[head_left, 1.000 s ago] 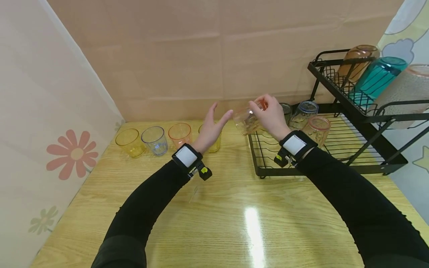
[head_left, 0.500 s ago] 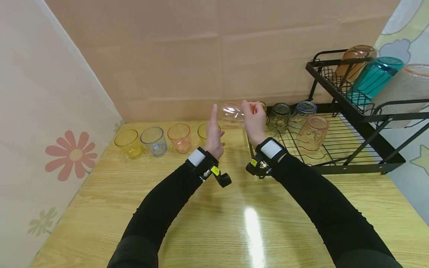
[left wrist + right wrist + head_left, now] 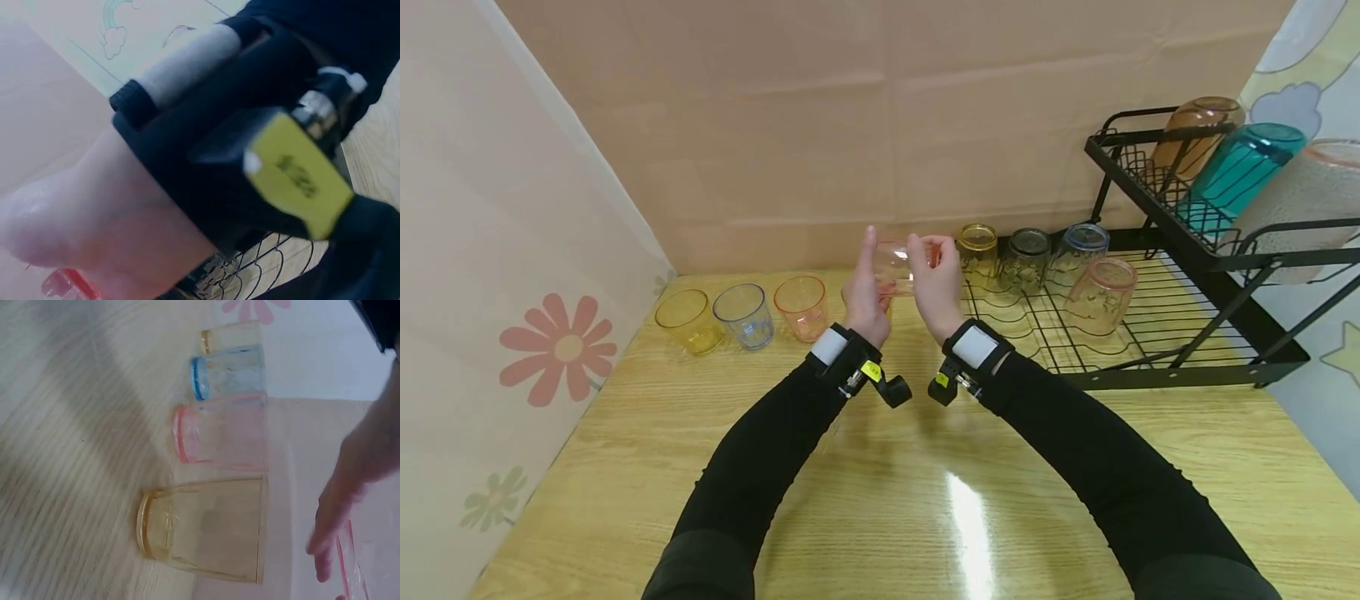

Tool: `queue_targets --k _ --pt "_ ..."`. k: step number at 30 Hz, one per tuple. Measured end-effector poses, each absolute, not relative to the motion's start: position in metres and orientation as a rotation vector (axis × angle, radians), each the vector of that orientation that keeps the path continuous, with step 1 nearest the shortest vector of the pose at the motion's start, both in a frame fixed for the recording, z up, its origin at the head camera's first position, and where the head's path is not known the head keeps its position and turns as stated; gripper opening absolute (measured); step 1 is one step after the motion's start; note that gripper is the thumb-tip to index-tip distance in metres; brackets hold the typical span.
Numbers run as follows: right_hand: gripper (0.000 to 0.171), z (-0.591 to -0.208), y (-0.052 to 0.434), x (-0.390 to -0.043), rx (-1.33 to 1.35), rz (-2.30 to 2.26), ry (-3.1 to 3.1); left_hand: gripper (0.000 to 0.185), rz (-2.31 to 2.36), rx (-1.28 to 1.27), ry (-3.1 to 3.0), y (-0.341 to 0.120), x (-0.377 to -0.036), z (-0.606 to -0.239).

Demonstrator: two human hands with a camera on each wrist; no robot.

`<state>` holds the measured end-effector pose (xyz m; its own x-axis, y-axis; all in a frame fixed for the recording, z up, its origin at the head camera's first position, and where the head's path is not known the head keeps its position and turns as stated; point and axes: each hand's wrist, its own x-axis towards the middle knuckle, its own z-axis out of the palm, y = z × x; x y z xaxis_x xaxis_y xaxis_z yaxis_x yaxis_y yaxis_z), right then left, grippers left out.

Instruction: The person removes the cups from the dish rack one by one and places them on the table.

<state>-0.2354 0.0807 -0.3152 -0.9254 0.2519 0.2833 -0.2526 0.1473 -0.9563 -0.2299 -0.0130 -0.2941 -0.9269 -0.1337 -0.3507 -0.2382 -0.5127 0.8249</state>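
A pink-tinted glass (image 3: 893,265) lies sideways in the air between the hands. My right hand (image 3: 938,287) pinches its darker pink base end. My left hand (image 3: 867,302) is at the mouth end, one digit pointing up and other fingers beneath the glass. In the right wrist view, the fingers of the left hand (image 3: 340,500) are extended beside the glass's pink edge. Behind the left hand stands a yellow glass (image 3: 203,528), mostly covered in the head view. Left of it are an upright pink glass (image 3: 802,310), a blue-rimmed glass (image 3: 745,317) and another yellow glass (image 3: 688,322).
A black two-tier rack (image 3: 1150,380) stands at right. Its lower tier holds upside-down glasses: yellow (image 3: 977,254), grey (image 3: 1028,260), blue (image 3: 1078,254) and pink (image 3: 1102,296). Orange (image 3: 1198,137), teal (image 3: 1247,171) and clear textured (image 3: 1296,208) glasses lean on top.
My right hand has carried the pink glass left from over the rack, turning it sideways. My left hand has turned its palm toward the glass and meets it at the mouth end.
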Motion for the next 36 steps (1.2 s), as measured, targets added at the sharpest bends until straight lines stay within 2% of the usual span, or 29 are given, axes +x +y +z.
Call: queue_targets --k 7,12,14,17,21,24,30,36 --pt "0.038 -0.315 0.074 -0.232 0.066 1.811 -2.051 0.082 2.722 -0.671 1.459 -0.015 -0.228 -0.297" --pt "0.037 -0.310 0.080 -0.229 0.197 1.772 -2.217 0.077 2.675 -0.567 1.546 -0.027 -0.228 -0.301" --pt "0.039 -0.307 0.087 -0.227 0.290 1.732 -2.365 0.076 2.642 -0.494 1.600 -0.036 -0.226 -0.303" --pt "0.044 -0.303 0.098 -0.223 0.458 1.588 -2.616 0.064 2.592 -0.396 1.704 -0.051 -0.222 -0.308" --pt "0.055 -0.303 0.113 -0.216 0.724 1.246 -2.882 0.041 2.519 -0.299 1.841 -0.072 -0.214 -0.314" --pt "0.060 -0.304 0.125 -0.208 0.909 0.955 -2.991 0.038 2.441 -0.239 1.935 -0.087 -0.207 -0.317" --pt "0.069 -0.302 0.150 -0.193 1.159 0.506 -3.058 0.055 2.264 -0.136 2.108 -0.122 -0.191 -0.329" --pt "0.071 -0.302 0.174 -0.189 1.258 0.193 -2.983 0.067 2.030 -0.148 2.377 -0.167 -0.180 -0.344"
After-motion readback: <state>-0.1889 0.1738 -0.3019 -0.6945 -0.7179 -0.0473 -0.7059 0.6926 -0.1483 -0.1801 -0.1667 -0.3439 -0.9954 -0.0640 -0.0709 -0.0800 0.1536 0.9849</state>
